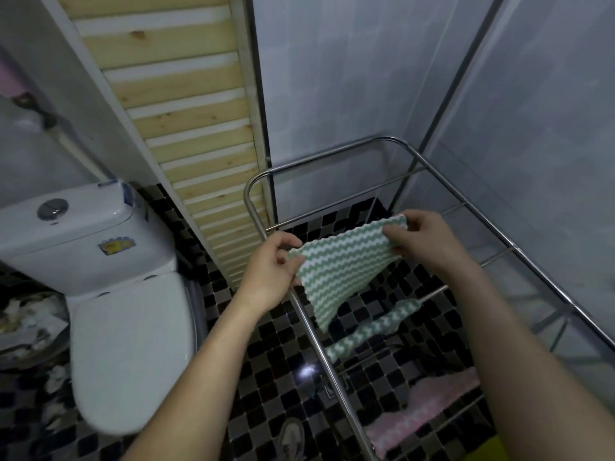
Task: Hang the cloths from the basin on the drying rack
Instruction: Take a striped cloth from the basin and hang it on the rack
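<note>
I hold a green-and-white zigzag cloth [342, 264] spread between both hands above the steel drying rack [332, 158]. My left hand [269, 271] pinches its left corner, and my right hand [422, 237] pinches its upper right corner. The cloth's lower corner hangs down over the rack's left rail. A second green zigzag cloth [372, 327] is draped over a rack bar below it. A pink cloth [429, 404] hangs on a nearer bar at the bottom right. The basin is out of view.
A white toilet [109, 294] stands at the left. A wooden slatted panel [186, 128] leans against the wall behind the rack. The floor is black-and-grey mosaic tile [253, 361]. Tiled walls close in the rack at the back and right.
</note>
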The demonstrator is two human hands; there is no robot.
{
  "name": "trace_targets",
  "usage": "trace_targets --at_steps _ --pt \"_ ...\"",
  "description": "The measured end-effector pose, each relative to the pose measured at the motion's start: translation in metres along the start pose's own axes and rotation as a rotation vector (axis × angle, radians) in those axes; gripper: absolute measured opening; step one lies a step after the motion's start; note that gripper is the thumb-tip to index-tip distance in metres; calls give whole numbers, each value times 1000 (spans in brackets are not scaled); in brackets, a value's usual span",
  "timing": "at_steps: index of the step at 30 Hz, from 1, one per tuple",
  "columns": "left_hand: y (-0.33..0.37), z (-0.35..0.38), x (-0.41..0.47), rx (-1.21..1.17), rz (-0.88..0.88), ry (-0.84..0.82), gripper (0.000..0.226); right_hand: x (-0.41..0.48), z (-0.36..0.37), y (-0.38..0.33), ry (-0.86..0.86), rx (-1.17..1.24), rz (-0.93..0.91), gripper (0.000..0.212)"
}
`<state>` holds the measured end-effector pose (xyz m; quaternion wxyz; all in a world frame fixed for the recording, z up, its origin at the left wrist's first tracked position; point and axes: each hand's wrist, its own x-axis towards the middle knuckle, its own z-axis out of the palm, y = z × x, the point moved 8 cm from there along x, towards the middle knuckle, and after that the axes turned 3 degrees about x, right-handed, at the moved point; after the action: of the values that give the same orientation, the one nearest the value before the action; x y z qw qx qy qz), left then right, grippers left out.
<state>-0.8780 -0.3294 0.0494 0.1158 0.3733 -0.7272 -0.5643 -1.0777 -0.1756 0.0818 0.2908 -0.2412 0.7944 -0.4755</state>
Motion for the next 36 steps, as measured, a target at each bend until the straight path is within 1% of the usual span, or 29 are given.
trace_targets --at_steps 2,4,6,8,9,10,12,13,15,18,21,24,28,32,34,36 --pt "-1 -6 11 95 25 129 10 16 8 2 52 -55 -8 17" --pt "-1 -10 21 166 40 221 10 29 17 3 84 -98 -14 16" --pt "-3 -14 26 218 42 291 15 38 28 5 96 -154 -17 31" --pt "-1 -16 24 344 86 328 21 37 32 8 133 -270 -40 44" --pt "0 -13 22 403 121 310 21 33 28 12 187 -336 -43 45" --pt "0 -8 19 444 143 257 19 30 22 18 258 -376 -33 42" --pt "-8 10 11 537 160 95 14 21 12 38 354 -362 56 31" --pt "-13 16 7 586 168 43 13 18 11 48 358 -331 104 26" --pt "-18 17 2 632 183 44 13 15 16 65 329 -227 173 20" --pt "-16 13 1 648 197 79 13 13 23 71 365 -70 177 15" --pt "-13 16 0 694 242 82 15 12 23 67 415 -118 143 13" --pt "-13 15 -4 712 282 120 14 11 23 57 396 -263 105 12" --pt "-9 13 -7 720 339 187 13 16 23 43 374 -398 34 18" --pt "-8 12 -8 739 376 181 17 17 27 32 340 -593 -35 24" --pt "-10 14 -9 732 375 151 17 16 38 25 248 -635 -103 26" --pt "-13 17 -11 731 364 121 19 14 56 18 108 -716 -215 25"
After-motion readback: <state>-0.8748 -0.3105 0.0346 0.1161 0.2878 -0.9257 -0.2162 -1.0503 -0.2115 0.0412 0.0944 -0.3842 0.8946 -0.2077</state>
